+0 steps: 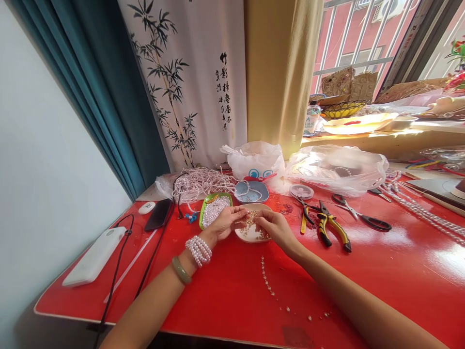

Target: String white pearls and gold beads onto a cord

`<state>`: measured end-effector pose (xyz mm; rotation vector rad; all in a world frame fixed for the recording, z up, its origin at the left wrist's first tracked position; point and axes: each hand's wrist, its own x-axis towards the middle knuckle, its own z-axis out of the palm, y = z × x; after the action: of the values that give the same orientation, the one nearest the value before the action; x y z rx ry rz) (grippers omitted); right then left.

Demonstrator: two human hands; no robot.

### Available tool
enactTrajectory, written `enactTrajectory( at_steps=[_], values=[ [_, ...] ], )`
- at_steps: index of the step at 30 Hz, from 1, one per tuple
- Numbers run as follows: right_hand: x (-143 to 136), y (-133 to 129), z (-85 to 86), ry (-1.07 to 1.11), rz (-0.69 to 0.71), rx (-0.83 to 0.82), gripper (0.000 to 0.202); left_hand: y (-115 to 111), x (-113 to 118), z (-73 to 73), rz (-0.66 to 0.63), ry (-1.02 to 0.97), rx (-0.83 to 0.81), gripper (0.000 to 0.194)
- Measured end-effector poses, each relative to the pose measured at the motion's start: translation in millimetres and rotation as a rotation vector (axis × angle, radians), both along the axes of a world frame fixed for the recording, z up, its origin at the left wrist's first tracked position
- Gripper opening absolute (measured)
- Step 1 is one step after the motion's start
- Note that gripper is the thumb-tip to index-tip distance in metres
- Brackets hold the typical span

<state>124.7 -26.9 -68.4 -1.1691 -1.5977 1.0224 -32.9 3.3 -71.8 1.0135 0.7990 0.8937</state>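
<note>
Both hands meet above a white dish [250, 236] that holds small gold beads [250, 220]. Thumb and fingers of my left hand [227, 220] are pinched together at the dish's left side. My right hand [274, 227] is pinched too, at the right side, fingers pointing down toward the beads. Whatever sits between the fingertips is too small to make out. On the table in front of the dish lies a curved beaded strand [267, 281], with a few loose-looking beads trailing right. A green tray [201, 220] of pearl beads [216, 211] stands beside my left hand.
Behind are a blue tray [250, 191], heaped pearl strands [203, 182] and plastic bags [337, 167]. Yellow-black pliers [332, 225], smaller pliers [304, 208] and scissors [363, 218] lie right. A phone [159, 214], white power bank [94, 257] and cables [118, 266] lie left.
</note>
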Motion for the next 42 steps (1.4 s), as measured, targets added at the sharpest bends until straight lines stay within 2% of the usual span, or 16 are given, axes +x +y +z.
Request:
enactTrajectory(
  at_steps=[19, 26, 42],
  values=[
    [-1.4, -3.4, 6.1, 0.023, 0.023, -0.036, 0.015, 1.2, -1.0, -0.9, 0.012, -0.016, -0.011, 0.022],
    [-0.6, -2.1, 2.9, -0.003, 0.024, -0.025, 0.016, -0.7, -0.4, 1.2, 0.008, 0.015, 0.003, 0.023],
    [-0.5, -1.5, 1.1, -0.041, -0.012, 0.006, 0.017, -4.2, 6.0, -0.3, 0.013, 0.165, 0.205, 0.032]
  ],
)
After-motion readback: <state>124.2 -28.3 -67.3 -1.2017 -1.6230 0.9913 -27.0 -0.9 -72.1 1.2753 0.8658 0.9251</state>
